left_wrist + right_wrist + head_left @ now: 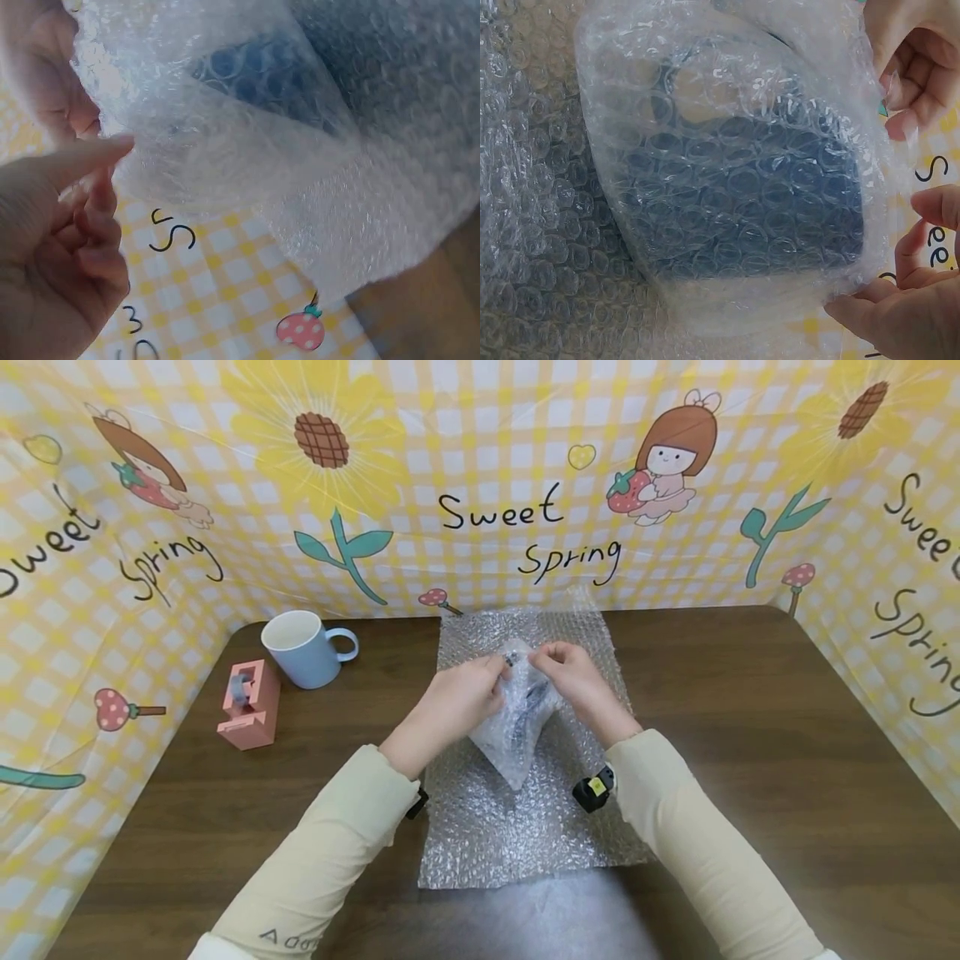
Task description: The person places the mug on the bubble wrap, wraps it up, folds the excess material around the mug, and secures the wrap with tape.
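A bubble-wrapped bundle (510, 743), crinkled and tapering to a point below, was held up over a flat, glossy bubble-wrap sheet (495, 852) on the wood-grained bench (750, 718); a blue shape (742, 202) showed through its round bubbles. The left hand (474, 689) and right hand (576, 681) each had the grip pinching its upper edge. At left stood a smooth light-blue mug (306, 656) and a blocky pink tape dispenser (257, 727). The checked cloth (495, 460) read "Sweet Spring" (lettering on the left sleeve (345, 827) was only partly legible)
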`<control>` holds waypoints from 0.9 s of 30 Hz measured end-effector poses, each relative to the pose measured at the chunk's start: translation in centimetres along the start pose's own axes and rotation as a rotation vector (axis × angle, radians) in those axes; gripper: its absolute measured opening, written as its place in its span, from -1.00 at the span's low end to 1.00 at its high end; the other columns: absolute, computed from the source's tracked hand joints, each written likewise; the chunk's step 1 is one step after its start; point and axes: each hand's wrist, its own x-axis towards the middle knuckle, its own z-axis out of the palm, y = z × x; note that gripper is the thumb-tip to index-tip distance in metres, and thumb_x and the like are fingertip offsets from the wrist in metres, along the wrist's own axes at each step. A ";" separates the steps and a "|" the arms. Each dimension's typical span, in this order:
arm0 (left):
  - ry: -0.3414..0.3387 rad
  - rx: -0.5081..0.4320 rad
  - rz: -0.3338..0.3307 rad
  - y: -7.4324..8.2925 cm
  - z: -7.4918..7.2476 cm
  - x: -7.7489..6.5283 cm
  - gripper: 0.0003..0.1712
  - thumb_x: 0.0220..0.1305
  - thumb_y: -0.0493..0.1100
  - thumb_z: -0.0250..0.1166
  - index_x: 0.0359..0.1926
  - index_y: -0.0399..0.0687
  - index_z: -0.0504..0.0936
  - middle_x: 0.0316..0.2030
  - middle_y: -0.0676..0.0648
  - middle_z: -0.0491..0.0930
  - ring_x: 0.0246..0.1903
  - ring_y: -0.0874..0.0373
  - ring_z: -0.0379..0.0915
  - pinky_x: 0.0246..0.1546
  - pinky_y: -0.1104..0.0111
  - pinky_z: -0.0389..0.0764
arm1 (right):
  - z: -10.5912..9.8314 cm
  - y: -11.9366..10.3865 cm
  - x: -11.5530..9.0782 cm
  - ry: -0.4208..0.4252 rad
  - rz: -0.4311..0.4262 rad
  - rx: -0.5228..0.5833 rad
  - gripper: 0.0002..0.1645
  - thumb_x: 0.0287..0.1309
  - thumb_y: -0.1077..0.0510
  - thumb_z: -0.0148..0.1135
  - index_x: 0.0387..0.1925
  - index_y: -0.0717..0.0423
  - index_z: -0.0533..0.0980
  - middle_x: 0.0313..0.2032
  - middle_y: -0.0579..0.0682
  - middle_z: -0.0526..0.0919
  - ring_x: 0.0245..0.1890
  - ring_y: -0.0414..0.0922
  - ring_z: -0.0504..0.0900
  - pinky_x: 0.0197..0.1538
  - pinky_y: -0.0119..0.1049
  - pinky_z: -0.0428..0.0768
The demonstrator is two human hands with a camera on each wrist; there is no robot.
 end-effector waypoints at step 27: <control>-0.181 -0.270 -0.100 -0.8 -0.4 2.1 -0.47 0.40 -0.24 0.08 0.36 -0.14 0.30 -0.46 -0.10 0.62 -0.61 0.24 0.37 -0.55 0.49 0.41 | 0.3 0.4 0.3 0.046 -0.004 0.089 -0.87 0.36 0.21 0.00 -0.30 0.17 0.28 0.31 0.28 0.31 0.38 0.10 0.25 0.40 -0.05 0.26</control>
